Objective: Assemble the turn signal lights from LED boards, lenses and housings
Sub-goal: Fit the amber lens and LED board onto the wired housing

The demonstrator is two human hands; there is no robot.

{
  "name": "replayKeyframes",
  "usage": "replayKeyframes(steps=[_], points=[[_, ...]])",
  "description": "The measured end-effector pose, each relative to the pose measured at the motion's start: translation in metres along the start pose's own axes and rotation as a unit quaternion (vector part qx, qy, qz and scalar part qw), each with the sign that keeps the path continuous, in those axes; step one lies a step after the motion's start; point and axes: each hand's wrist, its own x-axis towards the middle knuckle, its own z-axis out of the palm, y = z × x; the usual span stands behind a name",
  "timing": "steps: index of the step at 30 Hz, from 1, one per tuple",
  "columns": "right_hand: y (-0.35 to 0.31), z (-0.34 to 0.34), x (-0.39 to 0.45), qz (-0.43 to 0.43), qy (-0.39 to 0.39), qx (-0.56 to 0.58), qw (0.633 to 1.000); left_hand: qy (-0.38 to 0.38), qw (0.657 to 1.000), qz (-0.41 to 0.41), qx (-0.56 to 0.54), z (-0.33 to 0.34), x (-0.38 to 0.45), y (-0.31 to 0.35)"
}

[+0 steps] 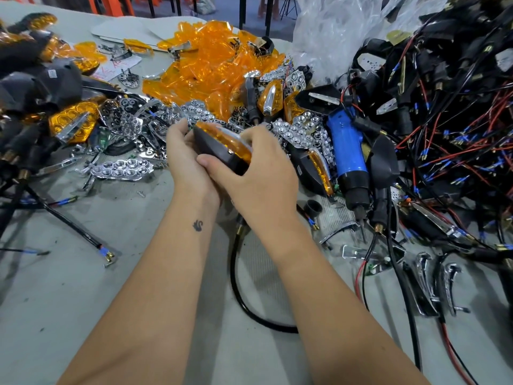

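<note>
In two hands, one turn signal

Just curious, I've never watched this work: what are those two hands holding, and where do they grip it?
One turn signal light. The left hand cups its far end; the right hand wraps the near side.

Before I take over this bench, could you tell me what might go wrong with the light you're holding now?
The amber lens may seat crooked in the black housing, since both the left hand and right hand squeeze it in mid-air. Its hanging black cable could snag the loose wires. The blue screwdriver lies half buried in parts.
</note>
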Motion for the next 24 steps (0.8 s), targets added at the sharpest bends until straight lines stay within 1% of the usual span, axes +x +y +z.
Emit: replayKeyframes(steps=[1,3,7,9,10,12,15,19,22,24], points=[[0.002,-0.001,0.001,0.008,0.022,0.007,1.000,-0.006,1.000,-0.008,0.029,-0.001,0.000,-0.001],[0.006,-0.004,0.003,0.021,0.045,0.009,0.999,-0.046,0.995,-0.015,0.091,-0.002,-0.001,-0.003],[0.015,-0.009,0.009,0.039,0.076,0.027,0.996,-0.141,0.974,0.019,0.177,-0.002,-0.004,-0.004],[0.017,-0.010,0.010,0.051,0.077,0.056,0.994,-0.177,0.969,0.022,0.173,-0.002,-0.004,-0.002],[0.016,-0.010,0.010,0.054,0.073,0.079,0.993,-0.182,0.970,0.018,0.161,-0.002,-0.003,-0.002],[0.017,-0.010,0.010,0.041,0.055,0.115,0.991,-0.166,0.975,0.012,0.146,-0.003,-0.001,-0.001],[0.017,-0.008,0.009,0.023,0.020,0.127,0.991,-0.149,0.975,0.011,0.167,-0.005,0.001,0.001],[0.017,-0.007,0.009,0.039,-0.017,0.123,0.991,-0.140,0.977,0.017,0.158,-0.004,0.000,0.001],[0.014,-0.008,0.008,0.065,-0.043,0.221,0.972,-0.161,0.978,0.008,0.131,-0.005,-0.001,0.002],[0.012,-0.009,0.009,0.099,-0.057,0.285,0.952,-0.215,0.969,-0.008,0.121,-0.006,-0.001,0.004]])
